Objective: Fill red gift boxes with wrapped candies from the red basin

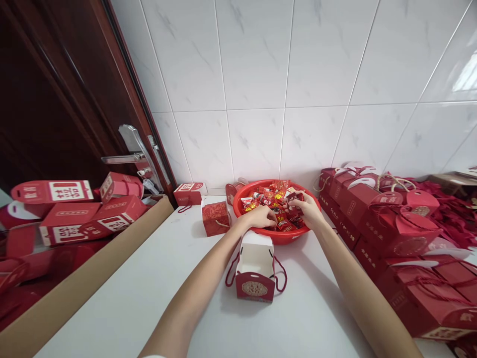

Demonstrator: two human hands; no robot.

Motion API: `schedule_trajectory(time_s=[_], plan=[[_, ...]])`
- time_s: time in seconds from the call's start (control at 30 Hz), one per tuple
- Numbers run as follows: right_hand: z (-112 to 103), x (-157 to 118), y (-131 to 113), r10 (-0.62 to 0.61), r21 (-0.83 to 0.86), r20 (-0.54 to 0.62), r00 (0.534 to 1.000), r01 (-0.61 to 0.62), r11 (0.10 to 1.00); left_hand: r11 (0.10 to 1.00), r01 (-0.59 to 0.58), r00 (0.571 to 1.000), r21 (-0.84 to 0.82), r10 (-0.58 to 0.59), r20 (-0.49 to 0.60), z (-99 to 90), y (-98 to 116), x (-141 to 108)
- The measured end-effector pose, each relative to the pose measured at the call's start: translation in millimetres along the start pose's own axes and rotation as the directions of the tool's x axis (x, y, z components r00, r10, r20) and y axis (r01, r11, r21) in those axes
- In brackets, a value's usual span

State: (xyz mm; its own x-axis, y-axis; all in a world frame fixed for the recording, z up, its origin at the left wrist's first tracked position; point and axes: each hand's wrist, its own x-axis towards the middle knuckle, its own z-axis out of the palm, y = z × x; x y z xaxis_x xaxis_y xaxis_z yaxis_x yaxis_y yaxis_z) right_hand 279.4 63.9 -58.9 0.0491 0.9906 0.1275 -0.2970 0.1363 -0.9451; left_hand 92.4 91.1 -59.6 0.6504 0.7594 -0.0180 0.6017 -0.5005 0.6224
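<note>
A round red plastic basin (283, 236) full of wrapped candies (281, 219) stands against the tiled wall. My left hand (260, 217) reaches over its near left rim, fingers curled down among the candies; what they hold, if anything, is hidden. On the right side of the basin, my right hand (308, 209) is closed on a dark red wrapped candy (295, 198). In front of the basin, below my hands, stands an open red gift box (255, 287) with a white inside and dark red cord handles. No candy shows in its visible interior.
Closed red boxes (216, 219) sit left of the basin. Stacked red gift boxes (395, 223) line the right side of the white table (149, 283). At the left, a cardboard carton (85, 263) holds more red boxes, near a dark door with a metal handle (122, 159).
</note>
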Motion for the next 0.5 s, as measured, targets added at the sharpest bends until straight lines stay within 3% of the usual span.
schedule_trajectory(time_s=[0.07, 0.13, 0.23, 0.3, 0.37, 0.4, 0.43, 0.47, 0.5], plan=[[0, 0, 1, -0.020, -0.009, -0.010, 1.000, 0.020, 1.000, 0.995, -0.037, 0.995, -0.090, 0.028, -0.096, 0.3, 1, -2], [0, 0, 2, -0.060, -0.016, -0.034, 0.998, 0.059, 0.998, 0.977, -0.076, 0.965, -0.201, 0.021, -0.263, 0.6, 3, -6], [0, -2, 3, -0.139, -0.046, -0.085, 0.987, 0.136, 0.990, 0.915, -0.157, 0.861, -0.373, -0.058, -0.506, -3.5, 13, -20], [-1, -5, 3, -0.186, -0.069, -0.123, 0.975, 0.179, 0.981, 0.863, -0.203, 0.785, -0.462, -0.139, -0.604, -11.3, 24, -42], [-2, -9, 2, -0.224, -0.077, -0.154, 0.962, 0.215, 0.974, 0.840, -0.205, 0.760, -0.503, -0.187, -0.622, -19.5, 37, -81], [-3, -11, 2, -0.238, -0.073, -0.164, 0.957, 0.229, 0.971, 0.841, -0.190, 0.781, -0.507, -0.184, -0.597, -21.4, 43, -106], [-4, -13, 1, -0.246, -0.064, -0.171, 0.954, 0.238, 0.969, 0.849, -0.163, 0.836, -0.504, -0.152, -0.527, -20.2, 47, -136], [-5, -15, -1, -0.250, -0.053, -0.175, 0.952, 0.245, 0.968, 0.868, -0.115, 0.917, -0.483, -0.094, -0.388, -15.1, 51, -168], [-6, -18, -2, -0.251, -0.039, -0.178, 0.952, 0.248, 0.968, 0.897, -0.060, 0.985, -0.438, -0.017, -0.171, -5.4, 53, -202]])
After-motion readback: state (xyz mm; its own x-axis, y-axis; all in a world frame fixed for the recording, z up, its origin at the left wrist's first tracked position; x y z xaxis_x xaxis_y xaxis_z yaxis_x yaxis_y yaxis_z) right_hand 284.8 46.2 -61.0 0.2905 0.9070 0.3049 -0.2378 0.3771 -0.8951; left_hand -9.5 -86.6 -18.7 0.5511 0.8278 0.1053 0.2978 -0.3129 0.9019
